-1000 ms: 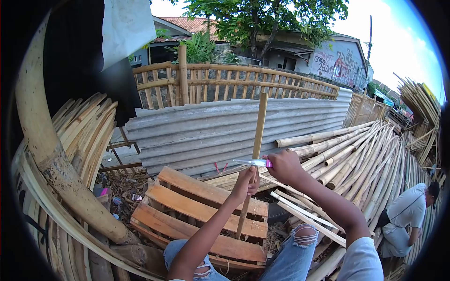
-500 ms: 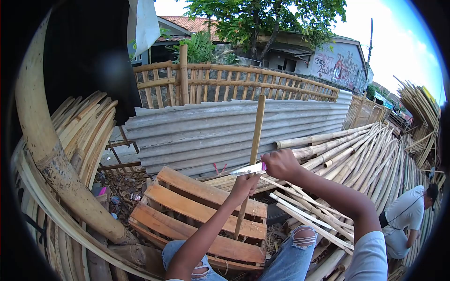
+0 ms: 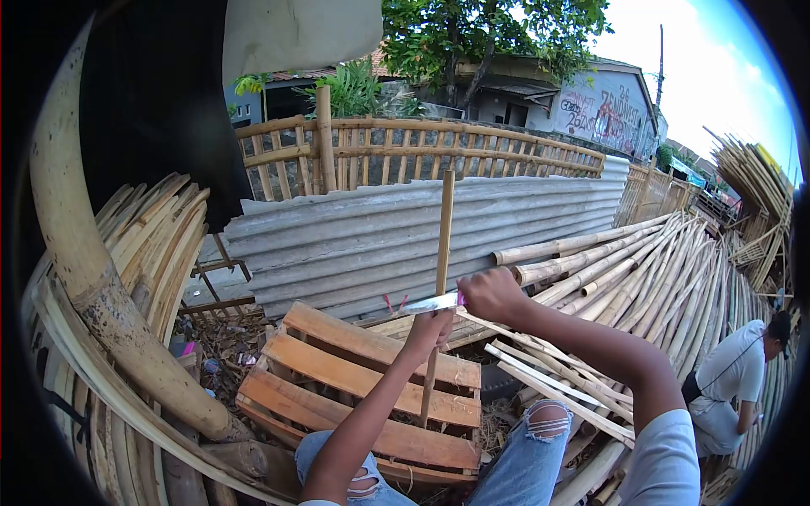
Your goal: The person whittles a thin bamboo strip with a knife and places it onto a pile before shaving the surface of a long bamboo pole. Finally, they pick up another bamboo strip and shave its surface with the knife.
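The left hand [image 3: 429,336] grasps a slim tan bamboo stick [image 3: 445,228] upright, foot at an orange-brown slatted wooden crate [image 3: 337,371], seemingly for bracing; the right hand [image 3: 496,295] clenches a pink-handled, silvery-bladed knife [image 3: 432,304] across it.

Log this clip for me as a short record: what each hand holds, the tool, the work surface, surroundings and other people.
Left hand: closed around an upright stick
Right hand: closed on the handle of a knife
Blade position: across the stick, just above the left hand; contact cannot be told
Work surface: slatted wooden crate, at the stick's lower end
Background: corrugated sheet, bamboo fence behind it
Right side: piled bamboo poles
Other people: one co-worker, bent forward, far right
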Tool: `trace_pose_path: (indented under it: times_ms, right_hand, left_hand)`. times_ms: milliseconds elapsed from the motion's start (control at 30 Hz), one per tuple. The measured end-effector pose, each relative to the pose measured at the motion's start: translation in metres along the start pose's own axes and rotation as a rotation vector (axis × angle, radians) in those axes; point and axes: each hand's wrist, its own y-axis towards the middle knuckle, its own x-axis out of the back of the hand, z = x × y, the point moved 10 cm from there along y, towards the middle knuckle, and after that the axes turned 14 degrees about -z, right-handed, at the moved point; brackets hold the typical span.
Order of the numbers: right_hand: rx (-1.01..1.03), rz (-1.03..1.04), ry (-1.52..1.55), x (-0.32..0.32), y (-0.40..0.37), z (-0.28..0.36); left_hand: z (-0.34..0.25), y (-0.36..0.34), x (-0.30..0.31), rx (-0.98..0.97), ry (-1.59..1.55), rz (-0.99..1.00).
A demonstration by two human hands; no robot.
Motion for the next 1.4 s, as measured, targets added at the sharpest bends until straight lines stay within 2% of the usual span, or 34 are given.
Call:
trace_pose_path:
  times_ms: [67,100,133,200,267,300,433,533,667,733,767,800,867,900,1000,1067,1133,1200,1333,1400]
  right_hand:
    - [0.003,-0.044,-0.022,0.007,0.011,-0.013]
    - [-0.138,-0.196,0.003,0.025,0.024,-0.044]
    - [-0.264,-0.216,-0.059,0.036,0.033,-0.069]
    - [-0.295,-0.212,-0.024,0.027,0.030,-0.064]
    - [-0.063,-0.140,0.011,0.015,0.018,-0.014]
    - [-0.018,-0.057,-0.009,0.007,0.016,-0.003]
    - [-0.027,-0.083,0.013,0.003,0.026,-0.011]
    - [-0.077,-0.179,0.005,0.009,0.024,-0.013]
    - [-0.060,-0.203,-0.010,-0.008,0.032,-0.022]
    - [0.038,-0.306,-0.034,0.001,0.033,-0.017]
    - [0.008,-0.382,-0.042,0.004,0.031,-0.021]
    - [-0.127,-0.417,-0.019,0.006,0.028,-0.042]
    - [-0.259,-0.459,-0.047,0.011,0.024,-0.069]
    - [-0.303,-0.407,-0.050,0.005,0.024,-0.067]
    - [-0.230,-0.307,0.048,-0.009,0.019,-0.032]
    - [-0.032,-0.209,0.065,-0.017,0.020,-0.001]
    - [-0.045,-0.255,-0.019,-0.007,0.040,-0.032]
    - [-0.488,-0.385,-0.155,0.045,0.062,-0.131]
    - [-0.476,-0.360,-0.215,0.057,0.068,-0.147]
    - [-0.709,-0.356,0.100,0.047,0.044,-0.152]
  left_hand:
    - [0.001,-0.002,-0.003,-0.012,-0.009,0.031]
    - [-0.004,-0.001,-0.001,-0.031,-0.011,0.015]
    - [-0.001,0.001,0.002,0.001,-0.022,0.007]
    - [0.001,0.000,0.000,0.007,-0.058,0.040]
    - [0.000,-0.004,-0.004,0.016,-0.048,0.044]
    - [0.000,-0.005,-0.005,0.027,-0.042,0.043]
    - [0.005,0.006,0.001,0.011,-0.067,0.087]
    - [0.003,0.008,0.004,0.017,-0.086,0.058]
    - [0.005,0.017,0.013,0.010,-0.047,0.007]
    - [0.008,0.018,0.012,0.040,-0.062,0.041]
    - [0.005,0.017,0.010,0.037,-0.067,0.059]
    - [0.005,0.016,0.009,0.046,-0.076,0.054]
    - [0.004,0.014,0.012,0.042,-0.049,0.011]
    - [0.005,0.014,0.012,0.040,-0.052,0.031]
    - [-0.002,0.009,0.020,0.031,-0.110,0.018]
    - [0.001,0.004,0.021,0.052,-0.083,0.007]
    - [-0.002,0.003,0.017,0.046,-0.125,0.026]
    - [-0.002,-0.001,0.013,0.044,-0.131,0.038]
    - [0.000,-0.010,-0.007,0.077,-0.127,0.065]
    - [0.004,-0.005,-0.008,0.083,-0.116,0.077]
